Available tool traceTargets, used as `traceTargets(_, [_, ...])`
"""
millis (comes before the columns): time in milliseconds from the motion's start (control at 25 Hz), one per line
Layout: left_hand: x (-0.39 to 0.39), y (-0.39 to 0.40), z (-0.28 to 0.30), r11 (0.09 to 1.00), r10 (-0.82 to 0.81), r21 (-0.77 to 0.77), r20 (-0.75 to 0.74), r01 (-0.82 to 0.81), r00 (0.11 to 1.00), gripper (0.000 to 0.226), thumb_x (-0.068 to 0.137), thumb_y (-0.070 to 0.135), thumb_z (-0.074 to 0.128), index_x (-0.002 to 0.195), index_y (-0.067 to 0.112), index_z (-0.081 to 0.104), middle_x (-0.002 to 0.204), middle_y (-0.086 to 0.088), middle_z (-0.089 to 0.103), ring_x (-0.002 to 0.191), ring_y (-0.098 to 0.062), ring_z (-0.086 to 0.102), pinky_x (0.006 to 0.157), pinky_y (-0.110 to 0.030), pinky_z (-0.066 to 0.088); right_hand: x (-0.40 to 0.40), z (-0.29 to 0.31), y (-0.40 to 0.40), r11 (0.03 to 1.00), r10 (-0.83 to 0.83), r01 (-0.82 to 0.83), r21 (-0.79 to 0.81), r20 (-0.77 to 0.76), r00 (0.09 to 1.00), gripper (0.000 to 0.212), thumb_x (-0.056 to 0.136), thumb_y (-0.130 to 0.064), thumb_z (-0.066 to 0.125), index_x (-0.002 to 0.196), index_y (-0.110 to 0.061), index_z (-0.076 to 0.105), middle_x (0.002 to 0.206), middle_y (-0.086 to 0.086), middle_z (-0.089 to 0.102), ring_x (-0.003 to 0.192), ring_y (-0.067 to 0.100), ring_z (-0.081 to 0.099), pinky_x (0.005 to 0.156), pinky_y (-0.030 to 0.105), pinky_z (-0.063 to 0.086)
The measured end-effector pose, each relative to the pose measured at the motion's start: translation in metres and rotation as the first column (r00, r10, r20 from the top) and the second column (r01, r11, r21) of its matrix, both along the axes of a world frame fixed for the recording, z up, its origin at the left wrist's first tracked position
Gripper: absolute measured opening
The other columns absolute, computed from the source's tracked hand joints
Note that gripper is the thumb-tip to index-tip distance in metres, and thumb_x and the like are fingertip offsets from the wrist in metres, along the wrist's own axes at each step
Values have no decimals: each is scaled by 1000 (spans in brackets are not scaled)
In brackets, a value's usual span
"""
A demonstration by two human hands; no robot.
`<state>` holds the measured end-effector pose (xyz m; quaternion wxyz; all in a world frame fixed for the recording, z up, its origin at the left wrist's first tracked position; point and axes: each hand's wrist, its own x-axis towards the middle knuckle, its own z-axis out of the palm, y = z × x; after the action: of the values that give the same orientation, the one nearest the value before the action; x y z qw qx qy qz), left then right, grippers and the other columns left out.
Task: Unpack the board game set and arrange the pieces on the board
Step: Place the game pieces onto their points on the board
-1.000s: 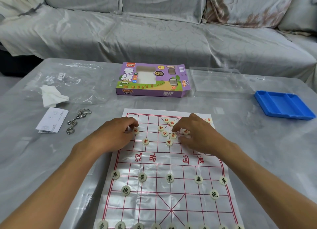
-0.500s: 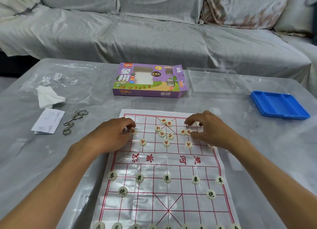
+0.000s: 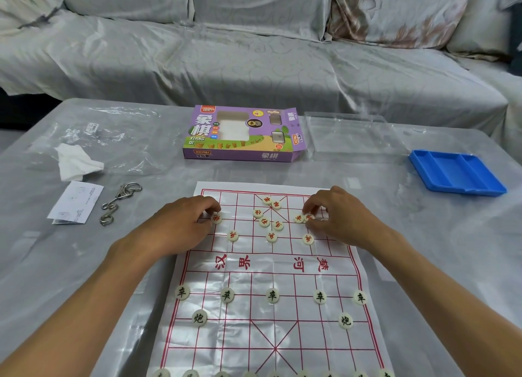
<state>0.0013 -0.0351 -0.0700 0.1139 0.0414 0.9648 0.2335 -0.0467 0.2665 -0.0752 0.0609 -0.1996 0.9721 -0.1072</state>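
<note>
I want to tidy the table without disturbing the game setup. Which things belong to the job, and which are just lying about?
Belongs to the job:
board
red-lettered pieces
black-lettered pieces
purple game box

Probably just lying about:
blue tray
clear plastic lid
metal ring puzzle
folded leaflet
white tissue

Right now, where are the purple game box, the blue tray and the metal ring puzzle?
purple game box (image 3: 243,135), head view, printed top face.
blue tray (image 3: 454,172), head view, a middle compartment floor.
metal ring puzzle (image 3: 120,201), head view, the linked wire loops.

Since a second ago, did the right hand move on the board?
Yes. The right hand slid rightward toward the board's right edge, away from the middle cluster of red pieces.
</note>
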Motion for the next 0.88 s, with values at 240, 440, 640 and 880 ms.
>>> traceTargets(240, [1,1,2,1000,0,-1,-6,0,1000,25,96,22,51,119,29,57,117,9,61,101,-13,54,77,-27,37,1,2,-1,1000,-5,5,-13,13,1000,30,88,-37,66,117,-29,63,117,-13,62,99,4,41,83,20,35])
traceTargets(440, [1,2,3,1000,3,4,-1,-3,1000,25,96,23,51,120,29,57,119,9,60,102,-12,54,78,-26,39,-9,6,-21,989,-60,52,-137,-61,996,26,87,-39,66,111,-28,64,106,-12,65,97,8,50,79,22,39])
traceTargets(640, [1,1,3,1000,16,4,8,-16,1000,26,96,23,51,120,30,56,117,8,60,102,-13,55,79,-27,40,-19,-9,-63,994,-82,76,-77,-74,994,36,86,-51,63,108,-23,66,101,-7,67,92,12,52,77,24,42])
traceTargets(880, [1,1,4,1000,12,11,16,-12,1000,26,96,24,50,121,30,56,118,7,59,96,-11,52,77,-26,39,-17,-8,-59,989,-73,101,112,-229,971,47,85,-68,50,85,-23,62,82,-7,59,86,15,50,77,29,39])
